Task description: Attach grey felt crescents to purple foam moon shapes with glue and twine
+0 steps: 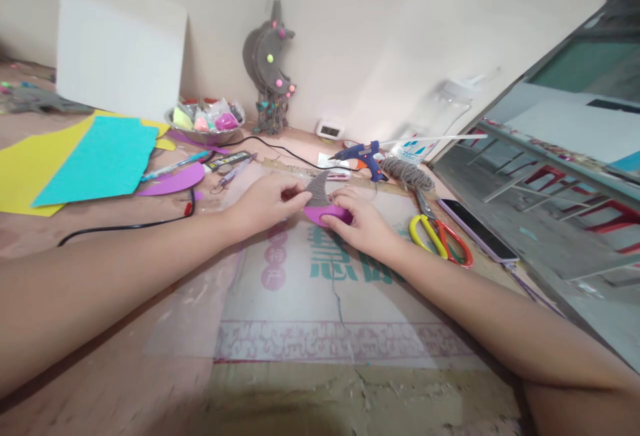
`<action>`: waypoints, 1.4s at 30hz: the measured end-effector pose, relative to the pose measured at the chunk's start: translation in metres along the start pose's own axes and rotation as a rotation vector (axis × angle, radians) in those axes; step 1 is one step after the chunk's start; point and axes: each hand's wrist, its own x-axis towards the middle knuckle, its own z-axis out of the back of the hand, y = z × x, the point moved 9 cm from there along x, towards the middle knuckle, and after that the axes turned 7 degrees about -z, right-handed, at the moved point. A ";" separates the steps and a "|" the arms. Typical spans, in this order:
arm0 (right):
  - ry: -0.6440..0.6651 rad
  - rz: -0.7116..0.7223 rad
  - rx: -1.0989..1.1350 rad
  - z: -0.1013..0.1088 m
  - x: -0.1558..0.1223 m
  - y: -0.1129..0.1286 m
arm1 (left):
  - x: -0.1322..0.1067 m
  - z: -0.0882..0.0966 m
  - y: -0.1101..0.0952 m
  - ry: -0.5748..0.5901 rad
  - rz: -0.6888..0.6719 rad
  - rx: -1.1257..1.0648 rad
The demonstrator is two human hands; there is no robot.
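Between my hands is a purple craft piece (327,215), its upper part covered in grey yarn (319,191) and tapering to a point. My left hand (267,199) pinches its left edge between thumb and fingertips. On the other side, my right hand (363,219) grips the purple part, thumb in front and fingers behind. Both hands hold it above a printed plastic sheet (290,303) on the table. A thin grey strand (339,303) lies on the sheet below. Behind the piece is a blue hot glue gun (367,156) with a long white glue stick.
At right lie a ball of grey yarn (407,175), scissors (440,239) and a phone (477,228). Turquoise (100,159) and yellow sheets (30,169) spread at left, near a bowl (205,133) of colourful packets. A grey moon ornament (270,63) stands against the wall; a black cord (125,228) crosses the left side.
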 end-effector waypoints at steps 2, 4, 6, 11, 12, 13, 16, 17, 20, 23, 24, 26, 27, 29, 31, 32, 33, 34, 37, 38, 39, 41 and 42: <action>0.009 0.014 0.012 0.000 0.000 0.001 | 0.000 0.000 0.000 -0.001 0.003 0.001; 0.014 0.023 0.018 0.000 0.000 0.002 | 0.000 0.000 0.001 -0.001 0.000 -0.001; 0.017 0.025 0.015 0.000 0.000 0.002 | 0.000 0.000 0.000 -0.005 -0.008 -0.004; 0.004 0.020 -0.002 0.001 -0.001 0.000 | 0.000 0.001 0.000 -0.004 -0.006 -0.003; -0.009 0.010 0.001 0.002 -0.001 -0.001 | 0.000 0.001 0.000 -0.002 0.001 -0.005; -0.025 -0.004 0.008 0.004 -0.001 -0.002 | 0.000 0.001 0.000 -0.001 0.009 -0.007; -0.045 -0.048 0.034 0.007 0.000 -0.006 | -0.001 0.002 0.001 -0.006 0.027 -0.014; -0.041 -0.054 0.041 0.007 0.000 -0.007 | -0.001 0.003 0.001 -0.012 0.028 -0.014; -0.030 -0.045 0.053 0.007 0.001 -0.006 | -0.001 0.004 0.000 -0.017 0.026 -0.015; -0.049 -0.046 0.046 0.006 0.001 -0.007 | 0.000 0.002 -0.002 -0.006 0.014 -0.011; -0.052 -0.051 0.043 0.006 0.001 -0.008 | 0.000 0.002 -0.002 -0.004 0.008 -0.007; -0.048 -0.051 0.041 0.004 0.000 -0.008 | 0.000 0.001 -0.002 -0.003 -0.006 -0.001; -0.042 -0.042 0.043 0.003 0.000 -0.007 | 0.000 0.001 -0.002 -0.001 -0.011 0.000; -0.021 -0.020 0.047 0.001 0.001 -0.004 | 0.000 0.000 -0.001 0.003 -0.017 0.002; 0.001 -0.006 0.047 0.000 0.001 -0.002 | 0.000 -0.001 0.000 0.008 -0.014 0.002; 0.008 -0.003 0.049 0.000 0.001 -0.002 | 0.000 -0.001 0.000 0.008 -0.010 0.001; 0.013 -0.001 0.053 0.001 0.001 -0.001 | 0.000 0.000 0.001 0.006 -0.003 0.000; 0.013 0.000 0.058 0.001 0.002 -0.001 | -0.001 0.000 0.001 0.005 0.003 -0.002; 0.011 -0.003 0.072 0.003 0.003 -0.001 | -0.001 0.001 0.002 -0.004 0.022 -0.020; 0.008 -0.007 0.075 0.003 0.003 -0.001 | -0.001 0.002 0.002 -0.008 0.025 -0.027; 0.000 -0.015 0.079 0.004 0.002 -0.002 | 0.000 0.002 0.003 -0.009 0.029 -0.034; -0.039 -0.048 0.092 0.009 0.001 -0.003 | 0.000 0.002 0.005 -0.003 0.029 -0.061; -0.067 -0.076 0.103 0.012 0.000 -0.005 | 0.000 0.000 0.006 0.009 0.023 -0.083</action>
